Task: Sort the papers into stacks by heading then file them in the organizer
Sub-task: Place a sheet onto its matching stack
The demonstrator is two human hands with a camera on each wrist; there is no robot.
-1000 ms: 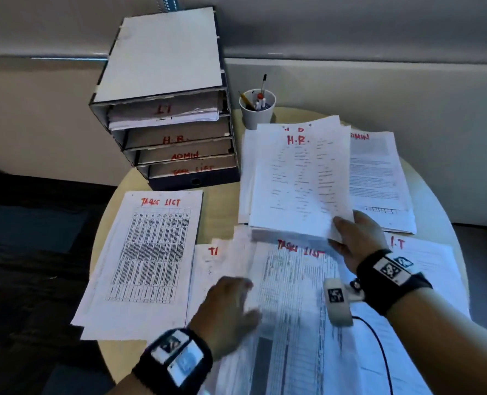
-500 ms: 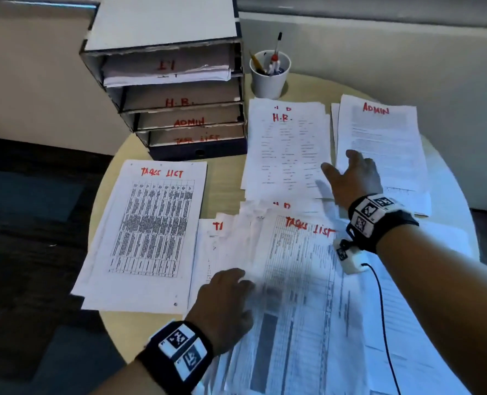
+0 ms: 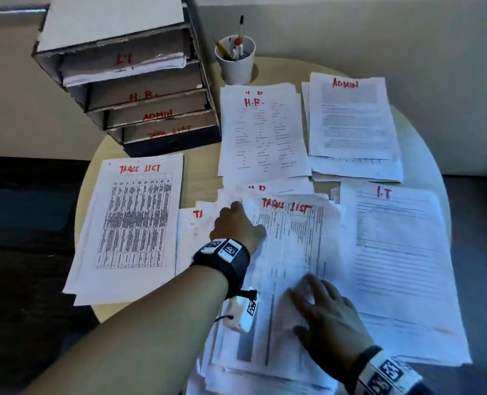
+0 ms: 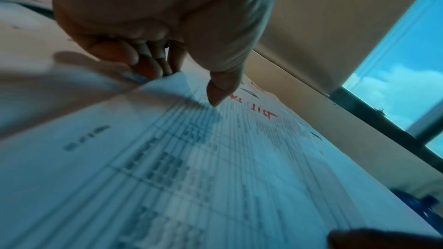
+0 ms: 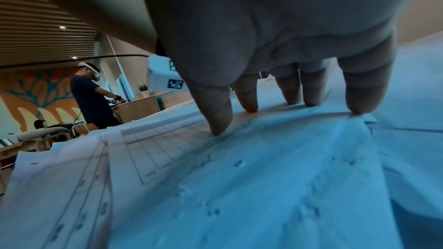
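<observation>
An unsorted pile lies at the table's near middle, its top sheet (image 3: 288,246) headed TASKS LIST in red. My left hand (image 3: 236,220) reaches to that sheet's upper left edge. In the left wrist view my left hand (image 4: 182,82) has its fingers curled under the sheet (image 4: 215,158) and its thumb on top, pinching the edge. My right hand (image 3: 319,303) rests spread on the pile's lower part, straight fingertips (image 5: 218,128) pressing the paper (image 5: 215,177). Sorted stacks lie around: TASKS LIST (image 3: 134,223), H.R. (image 3: 262,132), ADMIN (image 3: 353,121), I.T (image 3: 402,252). The organizer (image 3: 139,89) stands at the back left.
The organizer's four trays are labelled I.T, H.R., ADMIN and TASK LIST; the top tray holds papers. A white cup (image 3: 235,62) with pens stands behind the H.R. stack. The round table (image 3: 202,172) ends close to the stacks on the left and right.
My right hand laid an H.R. sheet on the H.R. stack and came back onto the pile's lower part. My left hand moved up to the top sheet's upper left edge.
</observation>
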